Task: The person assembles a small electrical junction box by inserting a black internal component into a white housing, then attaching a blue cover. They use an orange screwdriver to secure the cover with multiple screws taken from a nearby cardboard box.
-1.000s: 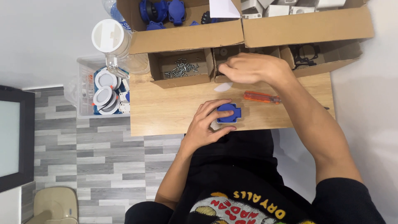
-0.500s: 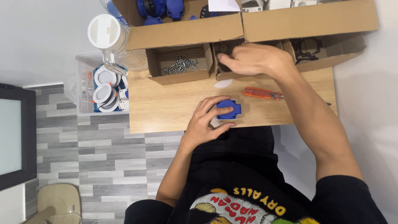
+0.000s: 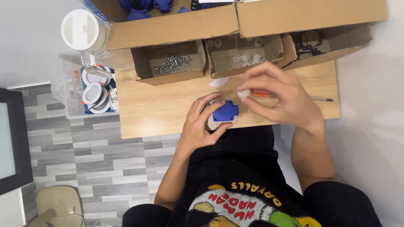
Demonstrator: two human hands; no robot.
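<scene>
Over the table edge, left hand [image 3: 201,122] grips blue socket [image 3: 224,111], right hand [image 3: 275,96] fingers pinch white piece [image 3: 243,93]

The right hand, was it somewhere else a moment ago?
Yes. The right hand has drawn back from the middle cardboard box toward the person and now sits over the wooden table, pinching a small white part.

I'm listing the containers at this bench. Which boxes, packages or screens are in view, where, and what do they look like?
Large brown cardboard box: table's far edge, blue parts inside.
Small open carton: holds metal screws.
Middle carton: small white pieces.
Right carton: black rings.
Clear plastic bin: left of the table, round white fittings.
Dark screen: left edge, blank.
</scene>
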